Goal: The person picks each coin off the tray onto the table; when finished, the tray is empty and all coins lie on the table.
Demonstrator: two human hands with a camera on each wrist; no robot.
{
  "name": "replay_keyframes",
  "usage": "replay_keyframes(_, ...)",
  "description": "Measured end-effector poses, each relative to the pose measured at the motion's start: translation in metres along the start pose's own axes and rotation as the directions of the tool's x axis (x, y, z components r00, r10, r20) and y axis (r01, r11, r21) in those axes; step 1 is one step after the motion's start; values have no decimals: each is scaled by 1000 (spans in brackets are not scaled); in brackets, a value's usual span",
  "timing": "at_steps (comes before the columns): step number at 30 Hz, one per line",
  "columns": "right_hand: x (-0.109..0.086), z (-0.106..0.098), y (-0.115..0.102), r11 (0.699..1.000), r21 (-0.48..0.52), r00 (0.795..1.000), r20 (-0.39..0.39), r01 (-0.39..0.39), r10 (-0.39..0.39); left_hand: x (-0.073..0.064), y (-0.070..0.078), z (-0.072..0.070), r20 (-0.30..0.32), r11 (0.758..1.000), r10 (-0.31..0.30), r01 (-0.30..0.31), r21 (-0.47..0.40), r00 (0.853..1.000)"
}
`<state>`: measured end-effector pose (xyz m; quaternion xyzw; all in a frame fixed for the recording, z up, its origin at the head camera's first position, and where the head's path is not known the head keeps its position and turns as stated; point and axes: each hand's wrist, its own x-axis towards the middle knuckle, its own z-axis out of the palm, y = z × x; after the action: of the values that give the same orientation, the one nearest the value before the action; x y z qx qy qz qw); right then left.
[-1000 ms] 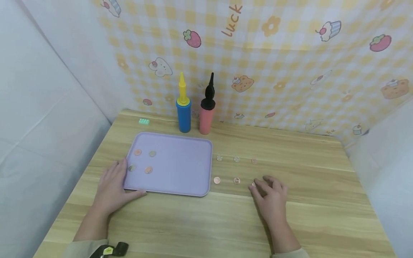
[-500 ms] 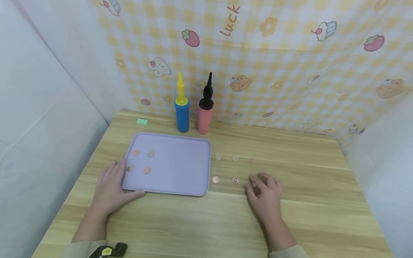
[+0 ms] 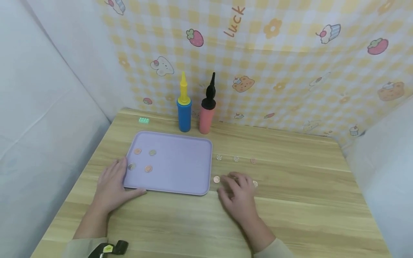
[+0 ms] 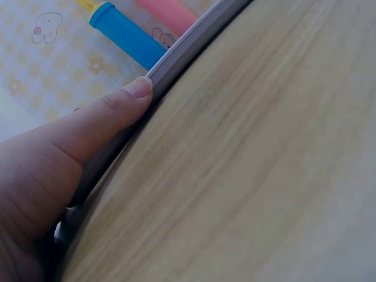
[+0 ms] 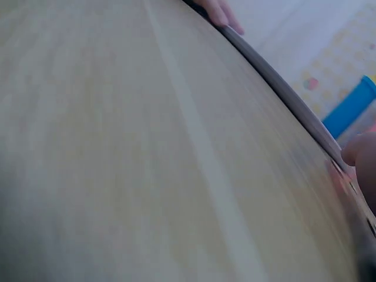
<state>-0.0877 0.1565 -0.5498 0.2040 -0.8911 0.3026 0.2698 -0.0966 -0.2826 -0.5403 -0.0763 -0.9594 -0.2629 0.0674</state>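
A shallow lilac tray (image 3: 181,165) lies on the wooden table with several coins at its left end, among them a copper coin (image 3: 148,168). My left hand (image 3: 110,186) rests against its left front corner, fingers along the left side, thumb (image 4: 138,88) straight against the front rim. Right of the tray, coins lie in two rows. My right hand (image 3: 240,199) hovers low over the front row, thumb and index finger apart beside a copper coin (image 3: 216,179). A silvery coin (image 3: 255,184) shows behind that hand, which hides the middle of this row.
A blue hand pump (image 3: 184,116) with a yellow nozzle and a pink pump (image 3: 205,120) with a black nozzle stand behind the tray. A small green studded block (image 3: 143,120) lies at the back left. The back row of coins includes a silvery coin (image 3: 236,158).
My right hand has moved left from the rightmost coin of the front row to near the leftmost, leaving the former on the table. My left hand stays at the tray.
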Motion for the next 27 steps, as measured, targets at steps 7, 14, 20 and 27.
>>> replay_keyframes(7,11,26,-28,999,23,997,59,47,-48,1,1,-1,11,1000,-15,15,0,1000)
replay_keyframes(14,24,51,-49,997,-7,993,94,77,-76,1,1,-1,12,1000,-20,20,4,1000)
replay_keyframes(20,37,64,-62,995,-64,993,98,76,-70,-1,3,-1,7,1000,-20,20,3,1000)
replay_keyframes(27,52,75,-83,976,-184,979,185,115,-80,1,4,-2,11,1000,-21,21,-2,1000)
